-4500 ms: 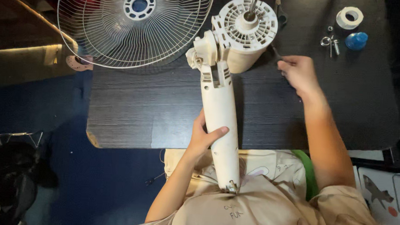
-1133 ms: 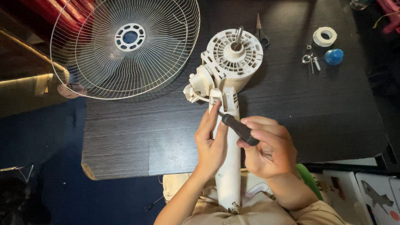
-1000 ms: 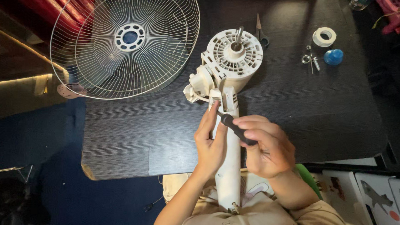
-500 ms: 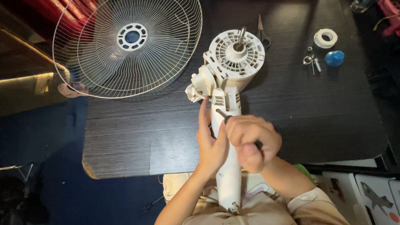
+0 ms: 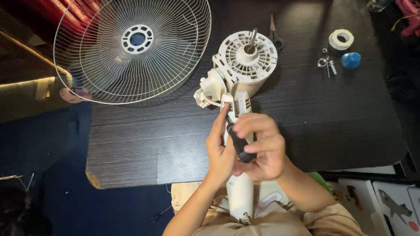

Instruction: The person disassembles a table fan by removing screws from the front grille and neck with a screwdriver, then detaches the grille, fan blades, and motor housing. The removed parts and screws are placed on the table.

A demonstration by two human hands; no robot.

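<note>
**Two hands and a screwdriver on a white fan body**

From the head camera I look down on a dark wood-grain table (image 5: 138, 143) that fills most of the view. On its far left lies the largest loose part, a round white wire fan guard (image 5: 130, 41), flat on the tabletop and hanging partly over the edge.

Next in size is the white fan body (image 5: 242, 81). Its round, vented motor housing rests on the table with the metal shaft pointing up, and its long neck runs back toward my lap, off the near edge.

My left hand (image 5: 220, 149) wraps the neck from the left, fingers closed around it and one fingertip raised along the upper part. My right hand (image 5: 260, 148) sits just beside it, fingers clamped on the black handle of a screwdriver (image 5: 237, 142), whose tip meets the neck just below the housing.

Well apart, at the far right of the table, lie a white tape roll (image 5: 341, 39), a small blue cap (image 5: 351, 59) and a few metal screws (image 5: 327, 62). Scissors (image 5: 274, 33) lie just behind the housing.
</note>
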